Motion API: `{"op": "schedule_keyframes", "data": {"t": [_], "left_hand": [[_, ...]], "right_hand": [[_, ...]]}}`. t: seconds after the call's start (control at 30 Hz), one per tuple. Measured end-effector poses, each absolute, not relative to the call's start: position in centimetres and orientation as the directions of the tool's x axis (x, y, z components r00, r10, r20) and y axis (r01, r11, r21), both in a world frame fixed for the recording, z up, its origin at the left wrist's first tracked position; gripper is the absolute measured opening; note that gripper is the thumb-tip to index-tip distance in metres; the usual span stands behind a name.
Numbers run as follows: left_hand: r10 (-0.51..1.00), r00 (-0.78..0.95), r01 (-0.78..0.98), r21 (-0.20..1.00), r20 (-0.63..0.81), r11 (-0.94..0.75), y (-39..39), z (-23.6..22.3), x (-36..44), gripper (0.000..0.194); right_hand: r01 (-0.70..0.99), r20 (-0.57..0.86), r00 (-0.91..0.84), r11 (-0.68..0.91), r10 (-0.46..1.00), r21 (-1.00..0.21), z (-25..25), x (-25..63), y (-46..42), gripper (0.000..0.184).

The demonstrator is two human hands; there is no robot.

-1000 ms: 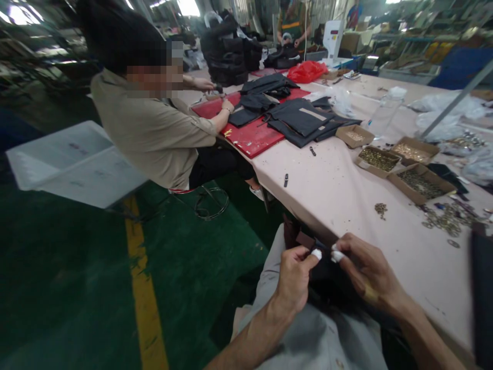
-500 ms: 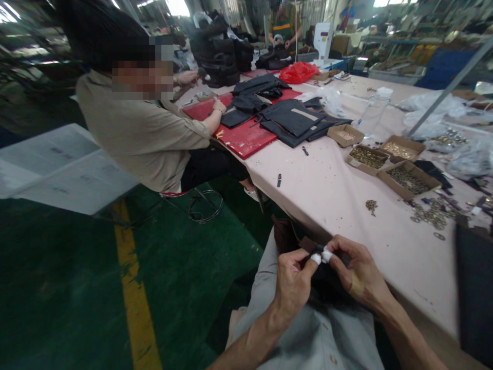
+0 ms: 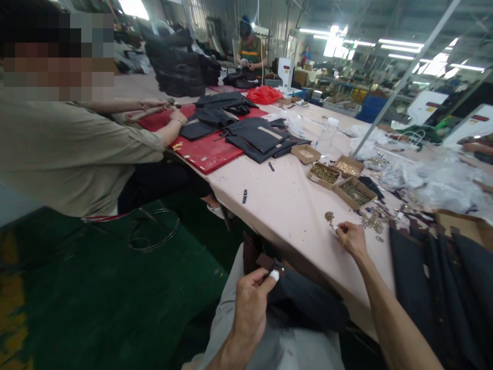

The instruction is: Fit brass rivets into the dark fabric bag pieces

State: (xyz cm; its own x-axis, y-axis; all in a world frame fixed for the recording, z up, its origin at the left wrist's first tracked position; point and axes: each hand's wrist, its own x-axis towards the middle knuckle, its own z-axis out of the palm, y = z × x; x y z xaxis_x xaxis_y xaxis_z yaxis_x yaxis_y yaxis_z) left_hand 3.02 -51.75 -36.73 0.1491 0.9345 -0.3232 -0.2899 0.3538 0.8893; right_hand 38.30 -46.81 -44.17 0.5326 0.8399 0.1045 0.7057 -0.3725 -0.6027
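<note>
My left hand (image 3: 252, 298), white tape on its thumb, pinches a dark cloth piece (image 3: 311, 298) by an edge with a brown tab (image 3: 265, 261). A small brass-coloured fitting (image 3: 282, 270) shows just past the thumb. The cloth hangs across my lap. Over the table, my right hand (image 3: 351, 239) reaches down with its taped fingertips drawn together, right beside a small pile of brass-coloured metal parts (image 3: 328, 216). Whatever lies between those fingertips is too small to make out. Several metal rings (image 3: 373, 221) are scattered just beyond that hand.
Cardboard boxes of small metal parts (image 3: 354, 192) stand mid-table near a clear bottle (image 3: 328, 136). Dark cloth pieces (image 3: 442, 288) drape over the table's right side. At left, a co-worker (image 3: 69, 149) sits by a red board (image 3: 215, 156) bearing dark cloth. A slanted pole (image 3: 404, 77) rises from the table.
My right hand has left the cloth and moved up and right to the small pile of metal parts. The left hand keeps the cloth. My view has swung right and up.
</note>
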Motion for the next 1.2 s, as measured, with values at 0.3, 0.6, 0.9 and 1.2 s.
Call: {"op": "schedule_keyframes", "data": {"t": [0.3,0.6,0.9,1.2], "left_hand": [[0.912,0.18,-0.302,0.862,-0.369,0.408,-51.8,-36.4,2.8,0.03],[0.88,0.179,-0.307,0.825,-0.44,0.475,-50.8,-36.9,3.5,0.027],[0.881,0.097,-0.232,0.851,-0.462,0.472,-50.4,-37.2,1.8,0.031],[0.864,0.087,-0.328,0.805,-0.496,0.495,-53.0,-36.6,1.7,0.029]], "right_hand": [[0.751,0.033,0.554,-0.482,0.832,-0.452,-45.9,38.6,-44.0,0.025],[0.694,-0.033,0.66,-0.626,0.75,-0.355,-44.8,37.3,-42.6,0.029],[0.778,-0.125,0.569,-0.581,0.813,-0.239,-41.8,37.2,-43.1,0.023],[0.747,0.19,0.117,0.04,0.975,-0.664,-38.6,27.9,-52.1,0.018]]}}
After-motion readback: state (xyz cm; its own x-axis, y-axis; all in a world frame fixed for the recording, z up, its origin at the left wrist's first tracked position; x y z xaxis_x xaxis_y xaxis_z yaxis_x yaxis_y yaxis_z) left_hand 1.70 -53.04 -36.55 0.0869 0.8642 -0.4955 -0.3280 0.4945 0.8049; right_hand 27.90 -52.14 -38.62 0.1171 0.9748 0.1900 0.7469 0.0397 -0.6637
